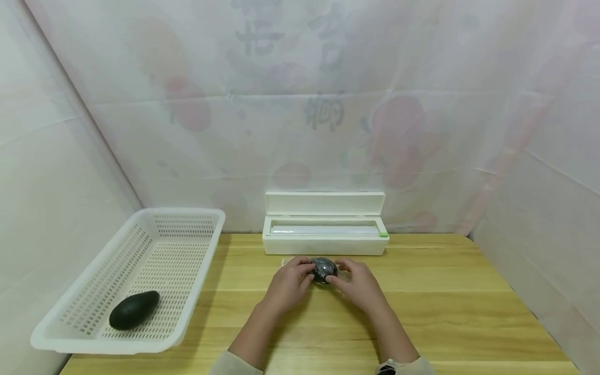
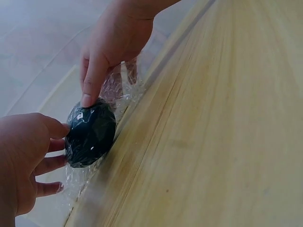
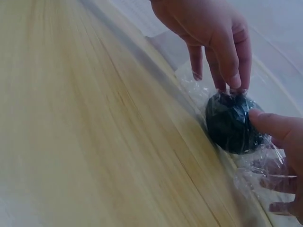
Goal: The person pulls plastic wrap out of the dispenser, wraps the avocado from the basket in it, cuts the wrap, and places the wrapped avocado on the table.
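Observation:
Between the two hands sits a dark green avocado (image 1: 324, 270) wrapped in clear cling film, just in front of a white box. My left hand (image 1: 291, 284) grips its left end, thumb near the front and fingers at the far side. From the other side my right hand (image 1: 358, 285) holds the right end, its thumb pressing on the wrapped skin. Loose crinkled cling film (image 2: 130, 92) sticks out at the right hand's end in the left wrist view. More loose film (image 3: 191, 87) spreads by the left hand's fingers in the right wrist view.
The white cling film dispenser (image 1: 323, 246) stands behind the hands with its lid raised and a roll inside. At the left is a white plastic basket (image 1: 201, 281) holding another avocado (image 1: 134, 310), which shows no film. Printed fabric (image 1: 300, 130) hangs behind the wooden table (image 1: 450, 302).

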